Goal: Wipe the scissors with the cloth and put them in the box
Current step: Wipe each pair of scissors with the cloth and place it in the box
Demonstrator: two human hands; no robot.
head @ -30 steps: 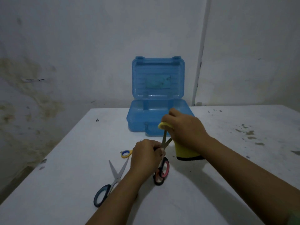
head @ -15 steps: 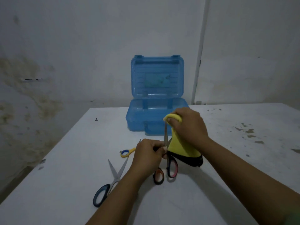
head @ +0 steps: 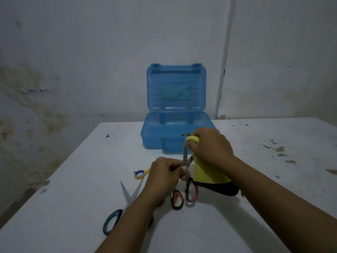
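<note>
My left hand point(head: 166, 173) grips a pair of scissors with red-and-black handles point(head: 191, 191) near the pivot, blades pointing up and slightly apart. My right hand point(head: 209, 145) pinches a yellow cloth with a black edge point(head: 207, 172) around the tip of one blade. The open blue plastic box point(head: 175, 132) stands just behind the hands, lid upright. On the table to the left lie scissors with dark blue handles point(head: 116, 214), blades spread, and a yellow-handled pair point(head: 141, 173), partly hidden by my left hand.
The white table point(head: 255, 207) has dirty flecks at the right side. Its left edge drops off toward a stained wall. A white pipe point(head: 223, 70) runs up the wall behind the box.
My right hand slid the cloth up the blade from near the pivot to the tip. The scissor handles swung slightly to the right and the blades turned more upright.
</note>
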